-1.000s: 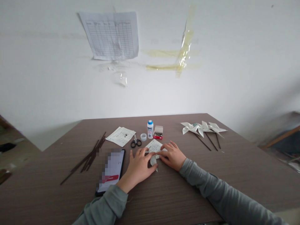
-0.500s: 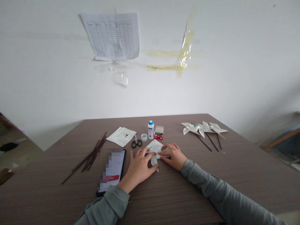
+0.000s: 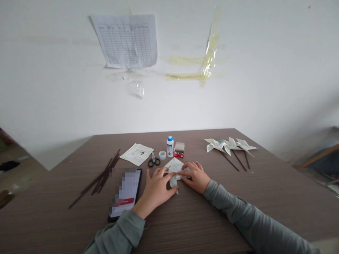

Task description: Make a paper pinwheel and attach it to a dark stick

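A small printed paper sheet (image 3: 173, 165) lies partly folded on the brown table (image 3: 185, 218) in front of me. My left hand (image 3: 156, 190) rests on its left side, fingers stretched out and pressing the paper down. My right hand (image 3: 195, 176) lies on the paper's right side, fingers flat along a fold. Both hands touch the paper and nearly meet over its middle. Part of the sheet is hidden under my fingers.
A phone (image 3: 125, 193) lies left of my left hand. Dark sticks (image 3: 100, 176) lie further left. Behind the paper are black scissors (image 3: 153, 161), a glue bottle (image 3: 170, 146), its cap (image 3: 162, 155), a red pin box (image 3: 179, 150) and spare sheets (image 3: 136, 153). Finished paper pinwheels (image 3: 229, 145) lie at the right.
My right hand has slid slightly left along the paper's fold. The left hand has stayed in place.
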Demonstrator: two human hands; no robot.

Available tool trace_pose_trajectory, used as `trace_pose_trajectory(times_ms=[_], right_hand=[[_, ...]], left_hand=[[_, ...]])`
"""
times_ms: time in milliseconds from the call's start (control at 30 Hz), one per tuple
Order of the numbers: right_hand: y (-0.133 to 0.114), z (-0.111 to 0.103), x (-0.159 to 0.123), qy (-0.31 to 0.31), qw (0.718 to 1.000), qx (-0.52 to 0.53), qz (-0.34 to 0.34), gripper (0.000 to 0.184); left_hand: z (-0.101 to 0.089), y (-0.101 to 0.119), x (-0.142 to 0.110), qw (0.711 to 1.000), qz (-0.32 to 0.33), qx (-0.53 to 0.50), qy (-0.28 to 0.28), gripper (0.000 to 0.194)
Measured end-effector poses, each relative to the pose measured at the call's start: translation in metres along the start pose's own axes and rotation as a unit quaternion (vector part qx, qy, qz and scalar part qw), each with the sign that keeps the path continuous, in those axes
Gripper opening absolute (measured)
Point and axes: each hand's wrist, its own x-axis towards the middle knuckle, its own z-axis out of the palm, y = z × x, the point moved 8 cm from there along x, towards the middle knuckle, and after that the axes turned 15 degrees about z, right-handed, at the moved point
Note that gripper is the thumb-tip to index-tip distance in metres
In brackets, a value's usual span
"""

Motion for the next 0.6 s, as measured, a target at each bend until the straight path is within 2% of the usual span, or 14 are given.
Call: trace_pose_trajectory(times_ms=[167, 267, 600], right_hand=[[-0.007, -0.007, 0.001, -0.026, 1.000, -0.002, -0.010, 0.035], [-0.008, -0.009, 0.000, -0.015, 1.000, -0.003, -0.008, 0.031], [0.003, 0.004, 0.001, -0.003, 1.000, 0.012, 0.001, 0.034]], left_hand=[[-0.004, 0.003, 0.002, 1.000, 0.004, 0.006, -0.005, 0.055], [-0.006, 0.004, 0.003, 1.000, 0.002, 0.002, -0.005, 0.055], [-0.002, -0.001, 0.001, 1.000, -0.006, 0.007, 0.003, 0.058]])
